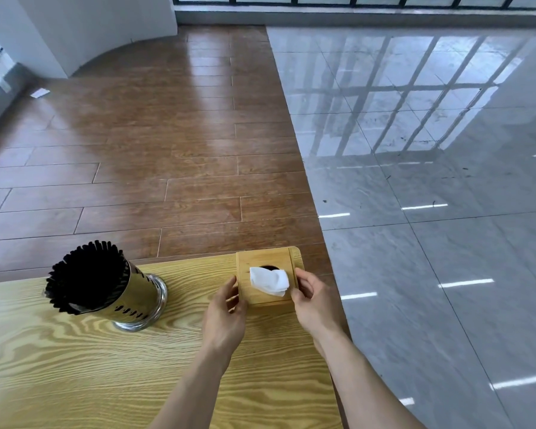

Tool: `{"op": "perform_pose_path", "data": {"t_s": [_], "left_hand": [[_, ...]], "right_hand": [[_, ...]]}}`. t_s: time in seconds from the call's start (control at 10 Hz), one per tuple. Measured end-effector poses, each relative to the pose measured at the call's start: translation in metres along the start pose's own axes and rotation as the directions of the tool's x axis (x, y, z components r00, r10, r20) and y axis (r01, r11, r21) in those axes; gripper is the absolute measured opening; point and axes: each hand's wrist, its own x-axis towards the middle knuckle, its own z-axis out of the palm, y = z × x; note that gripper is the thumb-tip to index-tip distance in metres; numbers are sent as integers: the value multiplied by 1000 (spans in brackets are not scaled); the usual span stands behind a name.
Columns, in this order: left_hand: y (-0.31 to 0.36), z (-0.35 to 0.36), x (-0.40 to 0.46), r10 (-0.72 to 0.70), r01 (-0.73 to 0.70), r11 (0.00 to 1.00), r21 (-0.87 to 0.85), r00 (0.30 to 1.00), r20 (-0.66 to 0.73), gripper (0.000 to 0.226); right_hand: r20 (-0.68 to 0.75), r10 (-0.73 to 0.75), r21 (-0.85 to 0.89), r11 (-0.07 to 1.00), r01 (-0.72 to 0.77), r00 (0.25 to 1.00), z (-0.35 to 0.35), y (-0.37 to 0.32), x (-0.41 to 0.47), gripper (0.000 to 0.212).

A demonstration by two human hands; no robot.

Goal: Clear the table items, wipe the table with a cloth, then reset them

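Observation:
A square wooden tissue box sits at the far right corner of the light wood table, with a white tissue sticking out of its round top hole. My left hand grips the box's left side and my right hand grips its right side. A shiny metal holder full of black chopsticks stands to the left of the box, tilted in the wide view. No cloth is in view.
The table's far edge and right edge run close to the box. Beyond lie brown wood-look floor tiles and glossy grey tiles. A white wall base stands at the far left, windows along the back.

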Motion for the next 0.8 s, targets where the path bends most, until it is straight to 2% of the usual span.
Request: {"op": "perform_pose_path", "data": {"t_s": [0.2, 0.3, 0.5, 0.6, 0.8], "left_hand": [[0, 2, 4, 25, -24, 999, -41, 999, 21, 46], [-1, 1, 2, 43, -41, 998, -56, 998, 35, 44], [-4, -3, -2, 50, -45, 998, -40, 992, 114, 56], [-4, -7, -4, 61, -62, 998, -2, 988, 142, 61], [6, -27, -18, 109, -122, 974, 192, 991, 76, 61]], "right_hand": [[22, -7, -17, 1000, 8, 1000, 4, -2, -2, 61], [5, -16, -27, 1000, 16, 1000, 7, -1, -4, 61], [-13, -35, -33, 999, 35, 999, 8, 0, -11, 58], [-43, -36, -38, 999, 34, 998, 6, -2, -17, 53], [-121, -10, -152, 988, -8, 993, -3, 4, -29, 52]]}}
